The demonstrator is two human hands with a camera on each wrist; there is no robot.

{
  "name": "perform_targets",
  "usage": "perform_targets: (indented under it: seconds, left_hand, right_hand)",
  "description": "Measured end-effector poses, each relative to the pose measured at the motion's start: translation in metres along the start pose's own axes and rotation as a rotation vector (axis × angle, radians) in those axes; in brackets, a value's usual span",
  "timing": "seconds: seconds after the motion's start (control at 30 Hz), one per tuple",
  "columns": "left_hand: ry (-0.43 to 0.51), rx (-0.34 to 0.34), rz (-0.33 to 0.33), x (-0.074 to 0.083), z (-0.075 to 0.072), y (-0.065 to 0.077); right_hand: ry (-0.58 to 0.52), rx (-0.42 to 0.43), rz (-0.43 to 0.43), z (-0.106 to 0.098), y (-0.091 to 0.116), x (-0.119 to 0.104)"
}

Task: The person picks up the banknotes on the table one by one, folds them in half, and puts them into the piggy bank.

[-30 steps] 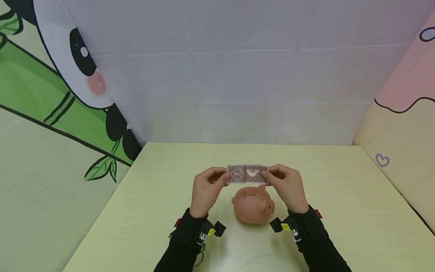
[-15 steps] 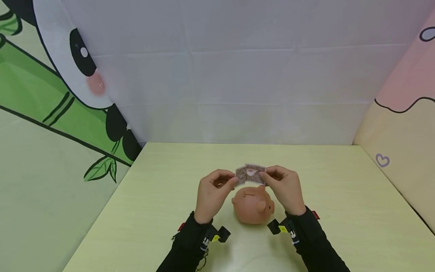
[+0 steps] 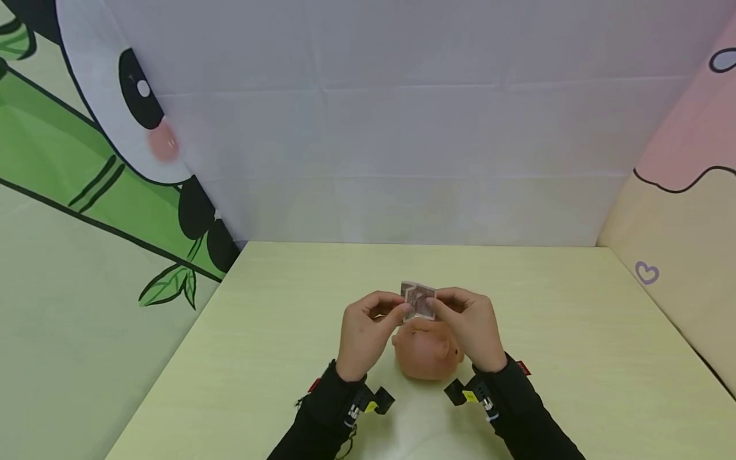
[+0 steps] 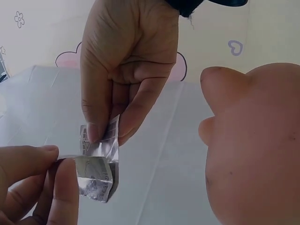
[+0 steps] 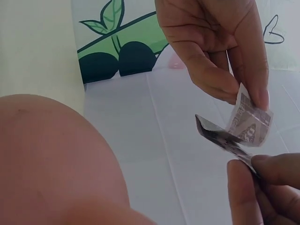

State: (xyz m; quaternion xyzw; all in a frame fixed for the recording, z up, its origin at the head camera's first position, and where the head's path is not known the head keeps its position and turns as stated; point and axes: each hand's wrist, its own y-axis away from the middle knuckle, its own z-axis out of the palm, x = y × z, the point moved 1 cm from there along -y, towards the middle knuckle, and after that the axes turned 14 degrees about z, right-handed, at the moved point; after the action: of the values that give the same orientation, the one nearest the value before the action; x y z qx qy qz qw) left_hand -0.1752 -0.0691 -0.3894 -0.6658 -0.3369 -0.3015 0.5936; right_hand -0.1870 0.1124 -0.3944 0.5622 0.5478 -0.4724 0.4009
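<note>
A small printed banknote (image 3: 422,301), bent into a fold, is held up between both hands. My left hand (image 3: 368,335) pinches its left end between thumb and fingers, and my right hand (image 3: 473,329) pinches the other end. In the left wrist view the banknote (image 4: 95,180) shows creased flaps standing at an angle to each other. Just in front of the hands, a pinkish-orange piggy bank (image 3: 427,354) stands on the table, facing right. Its top edge is partly overlapped by the fingers. The right wrist view shows its rounded body (image 5: 51,154) at left.
The pale yellow table (image 3: 287,319) runs back to a white cloth backdrop (image 3: 402,140). Cartoon-printed panels (image 3: 75,319) flank it on the left and right. Small black wrist cameras (image 3: 382,400) sit on both dark sleeves (image 3: 330,415).
Both hands have drawn together, the left moving right and the right moving left. The banknote has gone from flat and stretched out to folded.
</note>
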Motion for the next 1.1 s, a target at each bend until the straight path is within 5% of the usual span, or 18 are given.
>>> perform_targets:
  seconds: [0.53,1.1]
  left_hand:
    - [-0.084,0.002,0.13,-0.004,0.006,0.004]
    - [-0.079,-0.007,0.186,-0.01,0.013,0.007]
  right_hand:
    - [-0.046,-0.05,-0.048,0.009,0.008,-0.003]
    - [-0.117,-0.142,-0.105,0.014,0.01,-0.001]
